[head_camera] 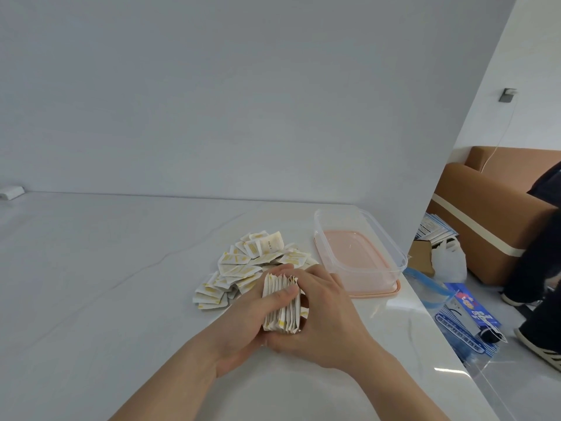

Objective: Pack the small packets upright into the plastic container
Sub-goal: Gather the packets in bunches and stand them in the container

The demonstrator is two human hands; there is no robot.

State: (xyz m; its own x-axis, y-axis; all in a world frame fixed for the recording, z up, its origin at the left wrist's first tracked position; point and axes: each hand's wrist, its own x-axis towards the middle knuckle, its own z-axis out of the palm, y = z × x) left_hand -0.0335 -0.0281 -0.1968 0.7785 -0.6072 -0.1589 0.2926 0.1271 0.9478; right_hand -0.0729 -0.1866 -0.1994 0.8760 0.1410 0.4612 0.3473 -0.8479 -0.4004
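Note:
A stack of small white packets with yellow print (280, 302) stands on edge between my two hands, just above the white table. My left hand (243, 326) grips the stack from the left, its thumb laid over the top edges. My right hand (324, 317) grips it from the right, fingers wrapped round the far end. Behind the hands lies a loose pile of the same packets (243, 265). The clear plastic container (391, 241) sits to the right on a pink lid (376, 294); no packets show inside it.
The white table (121, 284) ends at a slanting right edge close beside the container. A white wall stands behind. On the floor to the right are bags, blue printed packaging (473, 317), a brown sofa and another person's legs and shoes (543, 338).

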